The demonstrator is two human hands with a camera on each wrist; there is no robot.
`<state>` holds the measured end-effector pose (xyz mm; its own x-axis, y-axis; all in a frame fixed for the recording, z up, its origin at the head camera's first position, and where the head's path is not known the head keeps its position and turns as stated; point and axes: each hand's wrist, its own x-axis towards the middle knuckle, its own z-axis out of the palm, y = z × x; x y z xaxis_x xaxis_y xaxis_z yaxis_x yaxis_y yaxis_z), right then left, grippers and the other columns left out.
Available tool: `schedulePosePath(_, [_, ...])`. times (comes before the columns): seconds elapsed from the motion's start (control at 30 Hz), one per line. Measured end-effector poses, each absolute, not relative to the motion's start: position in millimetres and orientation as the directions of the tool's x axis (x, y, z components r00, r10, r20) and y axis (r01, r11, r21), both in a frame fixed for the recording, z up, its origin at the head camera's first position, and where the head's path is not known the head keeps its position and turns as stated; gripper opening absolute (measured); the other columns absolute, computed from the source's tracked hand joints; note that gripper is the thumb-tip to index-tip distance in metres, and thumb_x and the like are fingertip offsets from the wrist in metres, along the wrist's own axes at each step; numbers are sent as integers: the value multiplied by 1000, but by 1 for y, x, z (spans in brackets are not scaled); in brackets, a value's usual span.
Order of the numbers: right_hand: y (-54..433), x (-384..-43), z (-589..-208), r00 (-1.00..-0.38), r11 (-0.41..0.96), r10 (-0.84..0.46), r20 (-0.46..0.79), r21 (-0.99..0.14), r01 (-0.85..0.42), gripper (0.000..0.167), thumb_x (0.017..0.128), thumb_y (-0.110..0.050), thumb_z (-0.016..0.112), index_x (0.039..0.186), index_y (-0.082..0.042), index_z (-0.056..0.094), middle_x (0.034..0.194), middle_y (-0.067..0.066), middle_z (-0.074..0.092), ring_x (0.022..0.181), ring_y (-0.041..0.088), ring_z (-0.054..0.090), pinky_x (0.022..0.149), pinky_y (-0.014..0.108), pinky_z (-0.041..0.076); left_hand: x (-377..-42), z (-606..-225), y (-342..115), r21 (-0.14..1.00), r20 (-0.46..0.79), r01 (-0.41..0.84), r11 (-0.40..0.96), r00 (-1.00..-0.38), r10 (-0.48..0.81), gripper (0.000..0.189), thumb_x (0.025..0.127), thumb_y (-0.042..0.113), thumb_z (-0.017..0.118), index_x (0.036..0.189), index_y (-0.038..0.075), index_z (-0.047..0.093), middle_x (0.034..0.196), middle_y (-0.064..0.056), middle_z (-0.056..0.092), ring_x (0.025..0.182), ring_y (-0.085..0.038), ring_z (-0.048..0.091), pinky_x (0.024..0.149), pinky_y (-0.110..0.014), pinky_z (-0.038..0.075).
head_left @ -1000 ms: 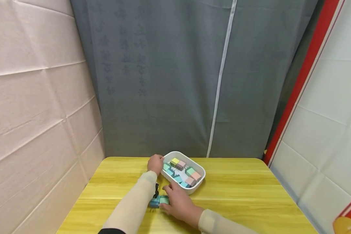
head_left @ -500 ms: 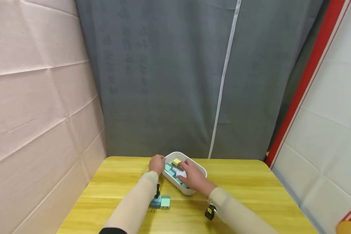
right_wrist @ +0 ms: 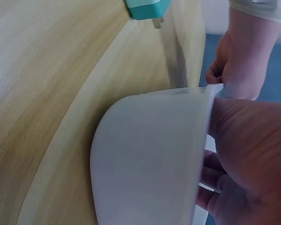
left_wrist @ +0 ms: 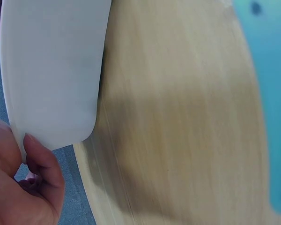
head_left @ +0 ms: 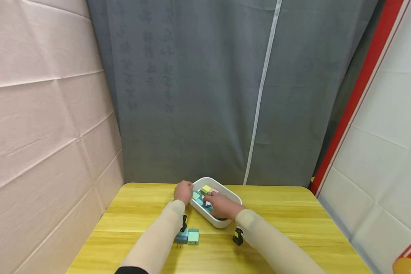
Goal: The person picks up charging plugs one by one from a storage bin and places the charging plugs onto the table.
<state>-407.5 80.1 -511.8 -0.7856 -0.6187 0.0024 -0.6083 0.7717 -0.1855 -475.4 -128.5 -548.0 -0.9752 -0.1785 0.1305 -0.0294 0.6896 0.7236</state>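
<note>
A white plastic box [head_left: 220, 224] holds several two-tone charger plugs, among them a yellow one [head_left: 206, 189] at the far end. My left hand [head_left: 183, 191] pinches the box's far left rim; in the left wrist view the thumb [left_wrist: 43, 157] presses on the outer wall. My right hand [head_left: 222, 206] reaches down over the near right rim with its fingers inside the box. The right wrist view shows those fingers [right_wrist: 210, 176] bent behind the wall; I cannot tell whether they hold a plug. Some plugs are covered by this hand.
A mint charger plug [head_left: 193, 236] and a blue one [head_left: 182, 236] stand side by side on the wooden table [head_left: 287, 228], close to the left forearm. Behind the table hangs a grey curtain [head_left: 191, 114]. Pale cloth walls flank both sides.
My right hand has left the mint plug on the table and moved into the box, then shifted slightly lower and nearer there. The left hand still holds the rim.
</note>
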Motion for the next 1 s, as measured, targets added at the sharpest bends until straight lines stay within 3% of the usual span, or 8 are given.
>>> schedulePosePath(0.27, [70, -408, -515, -819, 814, -567, -87, -212, -540, 36, 108, -13, 69, 139, -30, 73, 159, 11, 59, 116, 17, 66, 114, 46, 53, -473, -546, -129, 722, 119, -32, 691, -978, -170, 24, 111, 17, 67, 121, 1, 82, 118, -17, 79, 109, -36, 74, 104, -57, 60])
schedulePosePath(0.4, [69, -411, -517, -831, 823, -549, -91, -229, -519, 36, 108, -12, 69, 140, -29, 74, 147, 7, 67, 105, 13, 63, 112, 43, 55, -475, -546, -129, 724, 125, -31, 689, -976, -175, 24, 111, 17, 67, 121, 1, 83, 118, -16, 79, 109, -35, 75, 103, -57, 60])
schedulePosePath(0.6, [69, -415, -522, -843, 834, -528, -102, -251, -492, 37, 108, -13, 69, 141, -28, 74, 134, 4, 69, 103, 13, 61, 111, 42, 54, -474, -544, -127, 718, 136, -23, 696, -975, -173, 22, 110, 15, 67, 117, 0, 83, 116, -17, 80, 107, -36, 75, 102, -57, 60])
schedulePosePath(1.0, [72, -417, -534, -862, 845, -499, -84, -270, -462, 35, 112, -21, 64, 146, -28, 72, 161, 8, 58, 128, 19, 64, 121, 49, 48, -467, -539, -125, 715, 120, -29, 699, -979, -163, 25, 112, 16, 67, 122, -1, 82, 120, -18, 79, 109, -35, 75, 103, -56, 61])
